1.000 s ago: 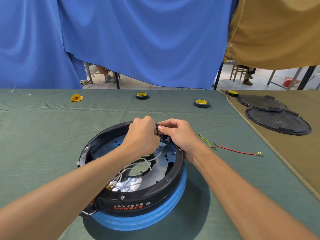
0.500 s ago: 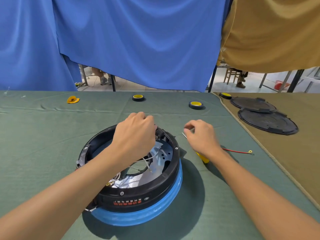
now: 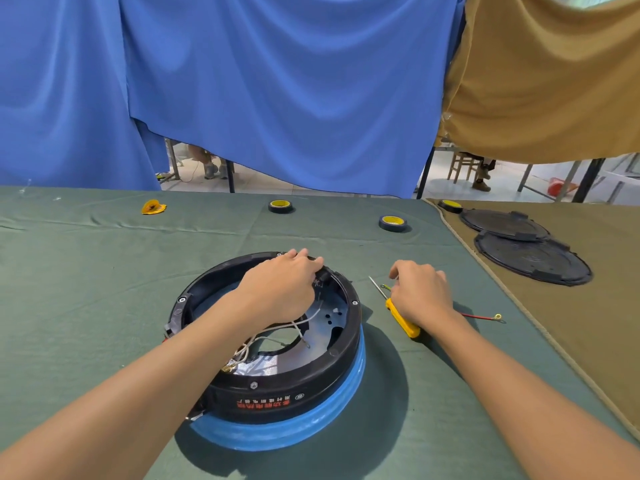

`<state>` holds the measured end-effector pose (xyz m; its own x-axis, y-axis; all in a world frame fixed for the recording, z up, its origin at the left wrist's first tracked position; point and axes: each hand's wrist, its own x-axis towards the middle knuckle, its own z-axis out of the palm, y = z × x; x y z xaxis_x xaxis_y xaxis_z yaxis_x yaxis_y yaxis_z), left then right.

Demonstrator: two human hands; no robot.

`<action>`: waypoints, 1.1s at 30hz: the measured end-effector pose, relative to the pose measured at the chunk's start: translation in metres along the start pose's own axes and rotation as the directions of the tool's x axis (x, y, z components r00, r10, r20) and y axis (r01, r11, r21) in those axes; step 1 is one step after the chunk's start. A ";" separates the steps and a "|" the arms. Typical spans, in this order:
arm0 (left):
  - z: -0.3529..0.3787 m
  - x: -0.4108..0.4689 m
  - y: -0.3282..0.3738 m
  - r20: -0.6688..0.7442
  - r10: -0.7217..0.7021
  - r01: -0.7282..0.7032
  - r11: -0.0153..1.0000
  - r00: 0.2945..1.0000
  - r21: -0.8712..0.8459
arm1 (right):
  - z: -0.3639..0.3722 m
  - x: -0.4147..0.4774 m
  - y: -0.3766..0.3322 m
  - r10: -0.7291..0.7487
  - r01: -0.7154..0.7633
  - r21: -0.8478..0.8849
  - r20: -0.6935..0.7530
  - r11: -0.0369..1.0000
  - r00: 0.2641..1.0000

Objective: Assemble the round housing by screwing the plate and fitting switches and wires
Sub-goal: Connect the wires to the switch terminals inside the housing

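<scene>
In the head view, the round housing (image 3: pixel 277 393) sits on the green-covered table (image 3: pixel 104 289) just in front of us, its black ring resting on a blue base, with the metal plate (image 3: pixel 329 317) and loose white wires (image 3: pixel 277 332) inside. Our left hand (image 3: pixel 284 289) lies over the far rim, its fingers (image 3: pixel 304 255) curled round the edge. Our right hand (image 3: pixel 420 294) is beside the housing, hunched over the yellow-handled screwdriver (image 3: pixel 401 318) and a green wire (image 3: pixel 385 287), and a red wire (image 3: pixel 481 317) trails out behind it. We judge the housing stiff and fairly heavy, best steadied by its rim. The thin wires look limp and easy to snag, so we would take them near their terminals. The left palm hides whatever small part sits under it at the rim. We cannot tell whether the right fingers are clamped on the tool, on the wire or on nothing.
</scene>
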<state>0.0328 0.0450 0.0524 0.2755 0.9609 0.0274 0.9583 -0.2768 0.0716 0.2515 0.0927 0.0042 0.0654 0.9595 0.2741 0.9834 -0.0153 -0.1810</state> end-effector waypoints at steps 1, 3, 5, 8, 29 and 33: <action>0.000 0.000 -0.001 0.007 0.000 0.000 1.000 1.000 -0.004 | -0.002 0.000 0.000 -0.004 0.005 0.015 -0.037 1.000 0.999; 0.000 0.000 -0.001 0.016 -0.005 0.006 1.000 1.000 -0.012 | -0.009 -0.004 -0.003 -0.004 0.028 0.196 -0.123 0.980 0.992; -0.001 -0.002 0.000 -0.019 -0.014 0.014 1.000 1.000 -0.023 | -0.020 -0.010 -0.011 0.004 0.074 0.519 -0.148 0.851 0.989; -0.002 -0.007 0.006 -0.231 -0.070 0.010 0.968 0.970 -0.249 | -0.038 -0.026 -0.029 -0.078 0.113 0.823 -0.083 0.556 0.993; -0.006 -0.032 -0.033 -0.200 -0.251 -0.049 0.502 0.947 -0.863 | -0.044 -0.045 -0.075 -0.243 0.005 0.990 -0.039 -0.141 0.969; -0.004 -0.032 -0.033 -0.217 -0.242 -0.037 0.583 0.946 -0.812 | -0.044 -0.044 -0.078 -0.248 0.037 0.994 -0.063 -0.106 0.967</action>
<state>-0.0084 0.0235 0.0530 0.0120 0.9742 0.2253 0.4860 -0.2026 0.8502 0.1800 0.0391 0.0481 -0.1701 0.9138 0.3689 -0.2700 0.3168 -0.9092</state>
